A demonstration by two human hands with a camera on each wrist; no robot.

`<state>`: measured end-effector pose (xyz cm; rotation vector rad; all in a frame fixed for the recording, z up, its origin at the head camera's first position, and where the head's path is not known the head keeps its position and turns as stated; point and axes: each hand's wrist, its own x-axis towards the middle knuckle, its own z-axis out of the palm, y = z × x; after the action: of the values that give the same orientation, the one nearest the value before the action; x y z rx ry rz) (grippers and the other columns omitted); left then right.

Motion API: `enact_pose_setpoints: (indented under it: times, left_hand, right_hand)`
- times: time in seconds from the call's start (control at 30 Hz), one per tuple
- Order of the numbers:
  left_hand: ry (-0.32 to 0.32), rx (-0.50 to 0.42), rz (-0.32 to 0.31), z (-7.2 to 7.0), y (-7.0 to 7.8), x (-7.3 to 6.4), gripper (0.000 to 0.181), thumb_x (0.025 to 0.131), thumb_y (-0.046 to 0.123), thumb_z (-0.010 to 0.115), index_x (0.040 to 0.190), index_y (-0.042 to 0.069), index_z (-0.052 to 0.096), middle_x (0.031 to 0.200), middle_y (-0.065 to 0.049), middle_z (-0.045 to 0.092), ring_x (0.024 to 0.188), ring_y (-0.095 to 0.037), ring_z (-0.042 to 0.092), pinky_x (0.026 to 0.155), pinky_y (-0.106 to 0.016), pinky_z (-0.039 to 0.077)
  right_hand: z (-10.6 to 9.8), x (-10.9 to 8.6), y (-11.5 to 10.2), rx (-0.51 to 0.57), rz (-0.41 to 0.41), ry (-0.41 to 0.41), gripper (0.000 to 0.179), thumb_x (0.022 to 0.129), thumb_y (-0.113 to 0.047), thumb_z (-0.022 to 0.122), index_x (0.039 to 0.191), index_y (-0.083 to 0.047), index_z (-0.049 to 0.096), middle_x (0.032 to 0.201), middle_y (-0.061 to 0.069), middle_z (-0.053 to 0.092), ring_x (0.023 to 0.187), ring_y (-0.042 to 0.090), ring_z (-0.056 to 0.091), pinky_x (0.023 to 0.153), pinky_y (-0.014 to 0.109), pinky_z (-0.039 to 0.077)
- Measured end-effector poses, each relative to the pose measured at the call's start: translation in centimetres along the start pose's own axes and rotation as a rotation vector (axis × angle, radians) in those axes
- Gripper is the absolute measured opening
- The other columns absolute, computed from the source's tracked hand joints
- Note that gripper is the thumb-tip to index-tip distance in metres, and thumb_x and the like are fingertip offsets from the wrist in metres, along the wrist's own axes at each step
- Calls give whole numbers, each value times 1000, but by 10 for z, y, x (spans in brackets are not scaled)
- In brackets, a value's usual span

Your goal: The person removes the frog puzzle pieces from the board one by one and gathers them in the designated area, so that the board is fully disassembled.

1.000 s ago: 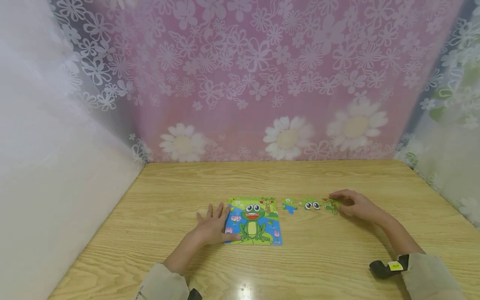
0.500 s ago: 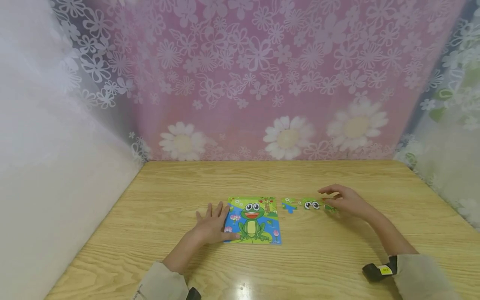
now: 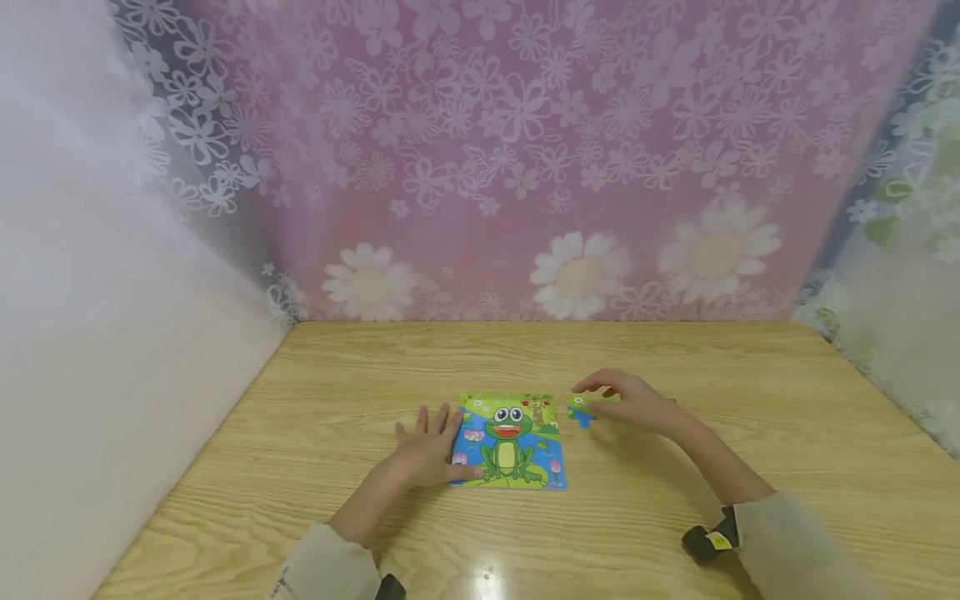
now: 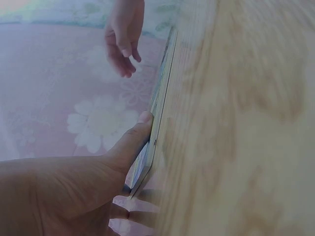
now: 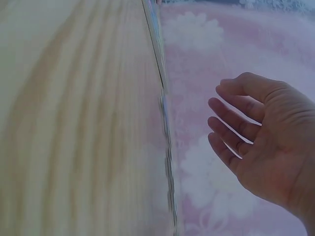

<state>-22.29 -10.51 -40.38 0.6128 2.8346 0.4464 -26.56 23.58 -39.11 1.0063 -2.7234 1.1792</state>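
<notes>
A square frog jigsaw puzzle (image 3: 507, 446) lies flat on the table in the head view. My left hand (image 3: 426, 457) rests at its left side, fingers spread, with the thumb on its lower left part. In the left wrist view that thumb (image 4: 132, 140) lies on the face of the puzzle by its edge (image 4: 156, 132). To the right of the puzzle, a loose blue and green jigsaw piece (image 3: 581, 413) is partly hidden by my right hand (image 3: 637, 406). That hand hovers over the row of pieces with loosely bent fingers, holding nothing; in the right wrist view a gap separates the hand (image 5: 268, 135) from the flat pieces (image 5: 168, 162).
The wooden table (image 3: 375, 367) runs back to a pink flowered curtain (image 3: 450, 208). Pale cloth panels (image 3: 112, 292) stand at both sides. Black wrist mounts (image 3: 705, 543) sit by the sleeves.
My right hand has travelled left over the row of loose pieces, from the far right one toward the piece nearest the puzzle. The left hand and the puzzle have stayed in place.
</notes>
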Motion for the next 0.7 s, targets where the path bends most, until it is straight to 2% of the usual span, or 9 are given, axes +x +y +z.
enact_pose_setpoints:
  times: [0.47,0.7]
  left_hand:
    - [-2,6,-3,2,-4,3,99,77,64,58,147,6,18,149,-20,11,132,-47,2,93,-71,3]
    - [-14,36,-13,3,-4,4,100,77,67,55,147,7,17,150,-18,11,132,-46,2,94,-70,4]
  right_hand:
    - [45,50,-40,26,-41,-119,26,87,-7,62,113,-1,62,111,8,59,104,34,50,84,50,42]
    - [67,70,-50,37,-58,-174,26,89,-10,60,113,-2,62,112,8,58,104,31,51,85,49,42]
